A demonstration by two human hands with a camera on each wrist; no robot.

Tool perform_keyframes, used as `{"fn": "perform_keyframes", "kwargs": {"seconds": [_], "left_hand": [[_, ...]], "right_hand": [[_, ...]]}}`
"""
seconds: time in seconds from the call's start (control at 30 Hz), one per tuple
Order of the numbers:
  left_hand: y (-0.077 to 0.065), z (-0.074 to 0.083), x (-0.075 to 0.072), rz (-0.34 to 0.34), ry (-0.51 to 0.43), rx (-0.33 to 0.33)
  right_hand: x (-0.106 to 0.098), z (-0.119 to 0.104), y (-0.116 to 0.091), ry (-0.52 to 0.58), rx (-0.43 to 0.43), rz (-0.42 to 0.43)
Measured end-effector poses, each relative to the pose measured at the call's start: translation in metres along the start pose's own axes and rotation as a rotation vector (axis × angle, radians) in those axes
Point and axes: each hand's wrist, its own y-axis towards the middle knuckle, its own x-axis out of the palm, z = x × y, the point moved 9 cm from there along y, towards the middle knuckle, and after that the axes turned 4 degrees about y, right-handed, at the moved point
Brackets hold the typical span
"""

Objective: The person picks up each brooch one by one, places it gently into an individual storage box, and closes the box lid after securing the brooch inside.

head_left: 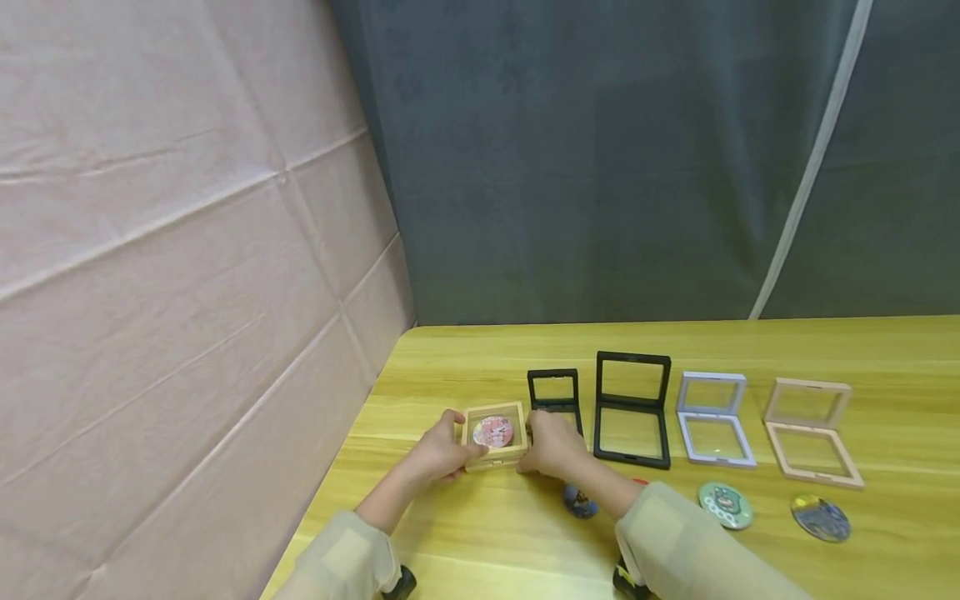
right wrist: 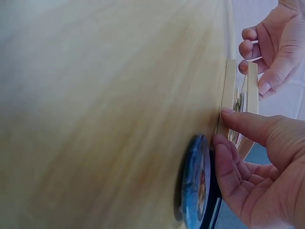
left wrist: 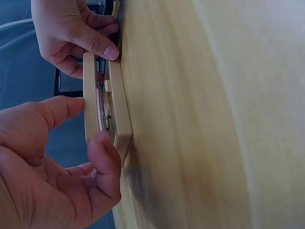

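Your right forearm (head_left: 609,486) covers most of a red thing (head_left: 640,481); only a sliver shows. Your right hand (head_left: 553,446) hides the lower end of the small black frame (head_left: 552,373) behind it. The blue badge (right wrist: 196,183) shows nearly edge-on in the right wrist view, cut off at the bottom. Print on the pink badge (head_left: 492,432) is too small to read.

The tan frame (head_left: 493,407) lies between your hands, low at the bench (head_left: 480,542); full contact underneath is hard to tell. Your left hand (head_left: 438,450) grips its left side, thumb at the near corner. Your right fingers pinch the right side, thumb on the lower half.

Both wrist views show the tan frame's two halves slightly apart on the near side, the pink badge between them, wire visible at its back. To your right, the large black frame (head_left: 633,357), white frame (head_left: 712,377) and beige frame (head_left: 813,384) stand opened, one half raised, clear film in each. Nearer you lie a green badge (head_left: 725,505) and a yellow-and-grey badge (head_left: 821,517).
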Motion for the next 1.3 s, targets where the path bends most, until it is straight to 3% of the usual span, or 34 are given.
{"fn": "perform_keyframes", "kwargs": {"seconds": [0.6,1.1,1.3], "left_hand": [[0.0029,-0.0002,-0.0007,0.048,0.011,0.016],[0.0041,-0.0049,-0.0005,0.024,-0.099,0.016],[0.0038,-0.0034,-0.0004,0.021,-0.095,0.025]], "right_hand": [[0.0003,-0.0005,0.001,-0.014,-0.027,0.018],[0.0013,-0.0006,0.0024,-0.008,-0.013,0.001],[0.0011,-0.0013,0.0011,-0.004,-0.016,0.002]]}}
